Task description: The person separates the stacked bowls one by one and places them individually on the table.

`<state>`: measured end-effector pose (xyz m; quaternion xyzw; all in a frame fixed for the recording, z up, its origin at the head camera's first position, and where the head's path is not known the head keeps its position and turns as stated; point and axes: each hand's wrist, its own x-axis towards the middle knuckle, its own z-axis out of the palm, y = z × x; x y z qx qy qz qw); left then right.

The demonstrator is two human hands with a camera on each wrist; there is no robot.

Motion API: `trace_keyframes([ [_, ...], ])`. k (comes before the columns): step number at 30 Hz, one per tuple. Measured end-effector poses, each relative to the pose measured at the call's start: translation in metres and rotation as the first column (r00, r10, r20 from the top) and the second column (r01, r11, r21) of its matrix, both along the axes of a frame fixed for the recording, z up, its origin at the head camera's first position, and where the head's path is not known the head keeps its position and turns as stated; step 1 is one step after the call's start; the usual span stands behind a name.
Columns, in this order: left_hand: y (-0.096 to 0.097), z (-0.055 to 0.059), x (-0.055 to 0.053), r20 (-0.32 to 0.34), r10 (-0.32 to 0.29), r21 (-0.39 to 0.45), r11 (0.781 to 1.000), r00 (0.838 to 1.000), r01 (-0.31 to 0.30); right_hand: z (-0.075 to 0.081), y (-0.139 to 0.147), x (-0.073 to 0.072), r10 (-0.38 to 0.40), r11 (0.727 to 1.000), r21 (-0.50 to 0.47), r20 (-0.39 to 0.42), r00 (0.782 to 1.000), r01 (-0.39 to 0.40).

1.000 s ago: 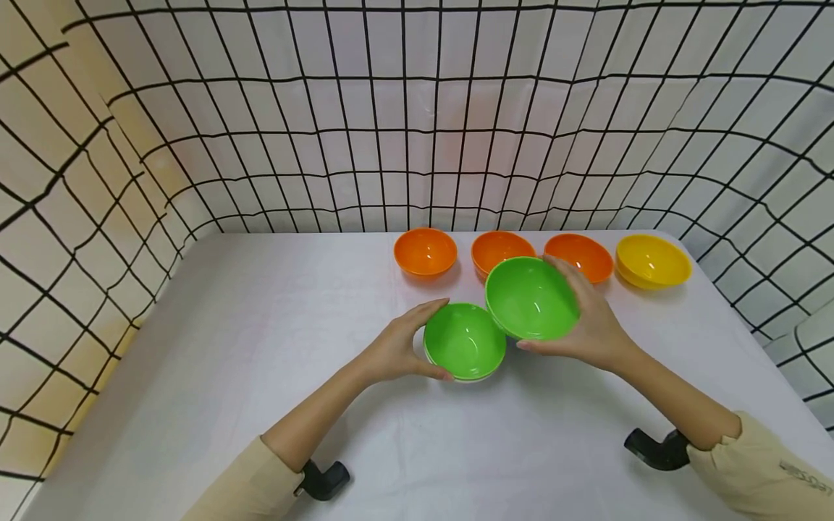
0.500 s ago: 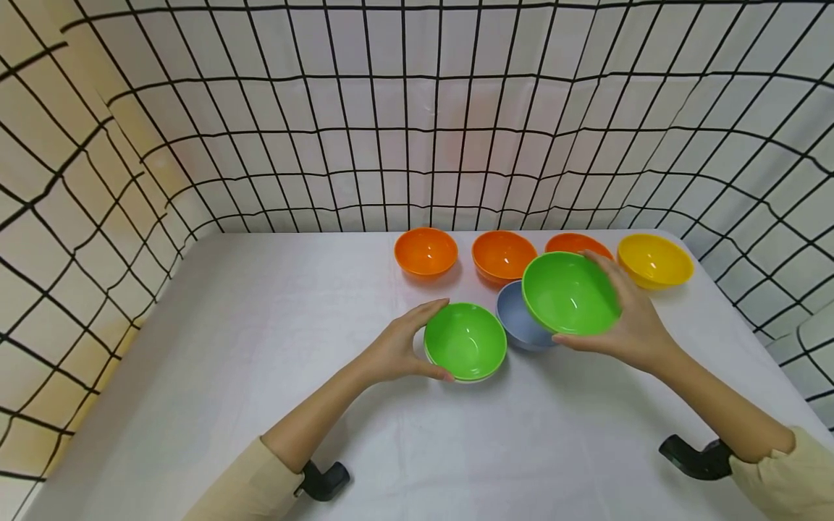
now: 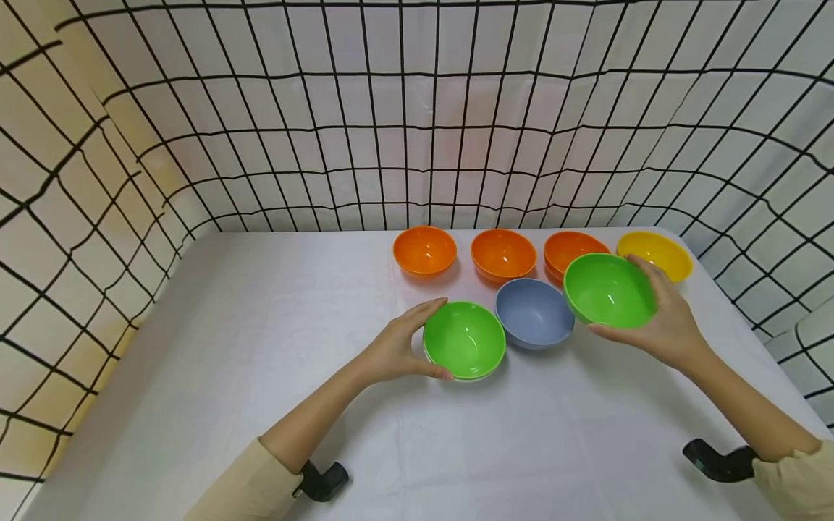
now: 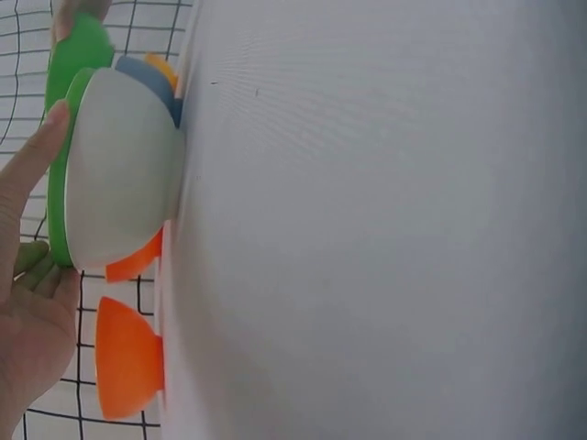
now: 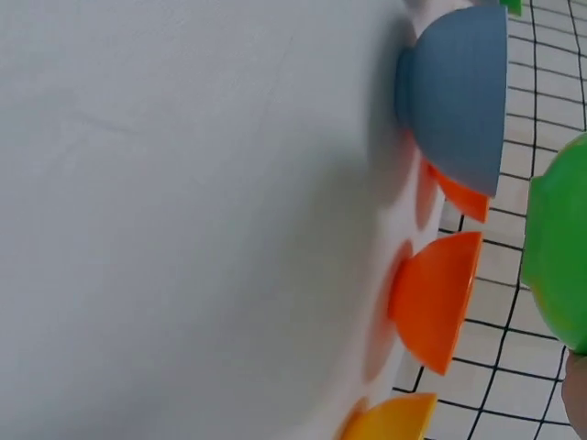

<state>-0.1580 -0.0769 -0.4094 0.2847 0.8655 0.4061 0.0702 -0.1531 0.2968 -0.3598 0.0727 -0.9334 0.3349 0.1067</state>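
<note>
My left hand (image 3: 405, 346) spans the left side of a green bowl (image 3: 465, 340), with its thumb at the near rim and fingers at the far rim. That bowl sits nested in a white bowl (image 4: 124, 170), standing on the table. My right hand (image 3: 661, 322) grips a second green bowl (image 3: 609, 289) by its right side, held up off the table and tilted a little. In the right wrist view, the underside of this raised bowl (image 5: 559, 247) shows at the right edge. Between the two green bowls stands a blue bowl (image 3: 534, 315).
Along the back stand a left orange bowl (image 3: 425, 252), a middle orange bowl (image 3: 503, 255), a right orange bowl (image 3: 573, 250) and a yellow bowl (image 3: 658, 253), the last partly behind my right hand. Black netting (image 3: 404, 130) rises behind the white-covered table (image 3: 293, 304).
My right hand has carried its green bowl to the right, uncovering the blue bowl beneath and now overlapping the yellow one. The left hand has stayed on its bowl.
</note>
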Motion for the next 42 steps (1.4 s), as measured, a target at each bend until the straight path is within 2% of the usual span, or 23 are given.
trace_keyframes([
  [9, -0.001, 0.000, 0.000, -0.001, -0.002, 0.018, 1.000, 1.000, 0.002, -0.010, 0.014, -0.002, -0.055, 0.998, 0.021, 0.040, 0.998, 0.055],
  [28, -0.002, -0.001, 0.001, 0.006, -0.004, 0.036, 0.999, 1.000, 0.004, -0.055, 0.028, 0.005, -0.139, 0.990, 0.043, 0.139, 0.981, 0.134],
  [42, -0.001, -0.002, 0.003, 0.016, 0.001, 0.040, 0.999, 1.000, -0.002, -0.064, 0.025, 0.008, -0.142, 0.990, -0.004, 0.148, 0.979, 0.144],
])
